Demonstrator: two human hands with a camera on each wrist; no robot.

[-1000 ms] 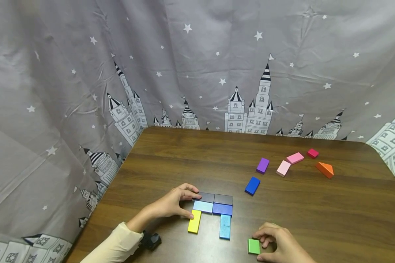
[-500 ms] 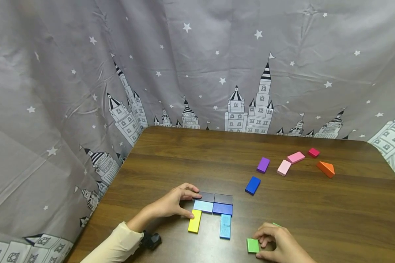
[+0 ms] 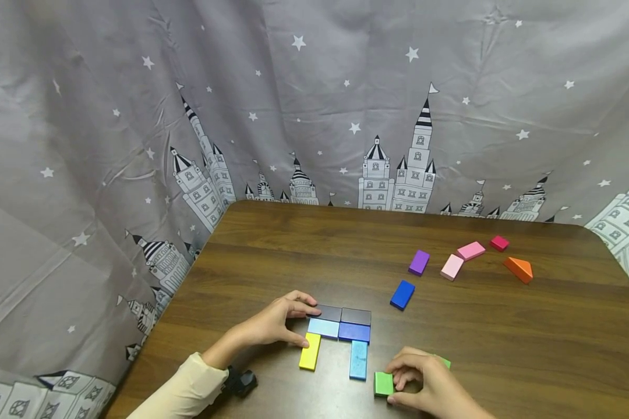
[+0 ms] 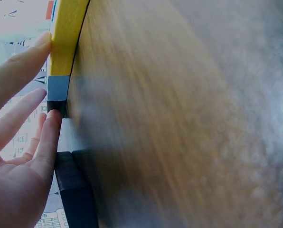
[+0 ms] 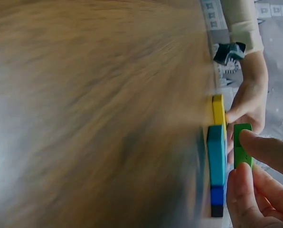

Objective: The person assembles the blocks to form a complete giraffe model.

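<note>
Green rectangular block (image 3: 384, 384), pinched by the right hand (image 3: 424, 379), has shifted left toward the sky-blue oblong block (image 3: 359, 359), so placing seems underway; the left hand (image 3: 276, 322) is spread.

The right hand (image 3: 421, 378) covers the right side of its green block (image 3: 383, 384) and all but a sliver of another green piece (image 3: 444, 362). The left hand (image 3: 275, 320) hides the left dark grey block's (image 3: 330, 313) left end. The tabletop's (image 3: 513, 337) near edge is cut off; its grain blurs in both wrist views.
</note>
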